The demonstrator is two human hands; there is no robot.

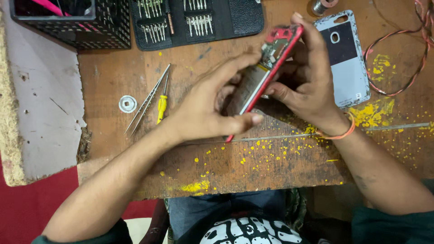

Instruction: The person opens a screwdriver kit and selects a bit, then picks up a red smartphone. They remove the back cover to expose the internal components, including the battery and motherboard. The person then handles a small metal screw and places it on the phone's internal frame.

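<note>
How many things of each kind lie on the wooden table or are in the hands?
Opened red phone, held by left hand and right hand: 1
Phone back cover: 1
Tweezers: 1
Yellow screwdriver: 1
Bit kit: 1
Washer: 1
Black basket: 1
Total: 7

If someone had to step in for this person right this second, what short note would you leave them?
Left hand: grips the lower end of the opened phone, tilted up off the wooden table.
Right hand: holds the phone's upper end from behind, a finger over its top edge.
Done: back cover is off and lies right of the hands; the phone's board and battery are bare.
Nearby: tweezers, yellow screwdriver and a small washer to the left, bit kit at the top.
Left: cover still to be refitted.
</note>
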